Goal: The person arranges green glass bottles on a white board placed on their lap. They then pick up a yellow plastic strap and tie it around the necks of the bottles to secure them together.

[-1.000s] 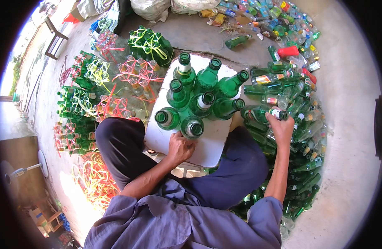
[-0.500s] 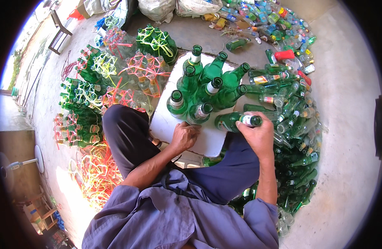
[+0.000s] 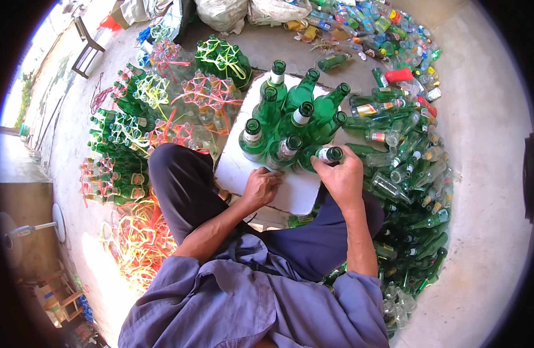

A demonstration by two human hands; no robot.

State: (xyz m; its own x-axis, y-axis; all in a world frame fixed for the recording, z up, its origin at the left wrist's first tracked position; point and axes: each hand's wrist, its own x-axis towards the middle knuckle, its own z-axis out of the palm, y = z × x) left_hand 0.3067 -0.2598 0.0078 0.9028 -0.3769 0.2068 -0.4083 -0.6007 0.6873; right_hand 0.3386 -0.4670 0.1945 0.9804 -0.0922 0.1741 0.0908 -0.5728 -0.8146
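Several green glass bottles (image 3: pixel 300 93) stand close together on a white board (image 3: pixel 232 174) in front of me. My right hand (image 3: pixel 343 177) grips another green bottle (image 3: pixel 309 158) by its neck. That bottle stands at the near right of the cluster, against or very close to its neighbours. My left hand (image 3: pixel 262 187) rests on the board by the base of the nearest bottles, its fingers curled in. Whatever those fingers may hold is hidden.
Tied bottle bundles (image 3: pixel 119 130) stand on the left, with a heap of red and yellow straps (image 3: pixel 142 243) nearer. Loose green bottles (image 3: pixel 418 232) lie in a pile on the right. Plastic bottles (image 3: pixel 383 35) and white sacks (image 3: pixel 220 13) are farther off. A dark chair (image 3: pixel 88 49) stands far left.
My right hand has brought its bottle leftward, from the board's right edge to beside the cluster, and the bottle is more upright. My left hand has stayed nearly in place.
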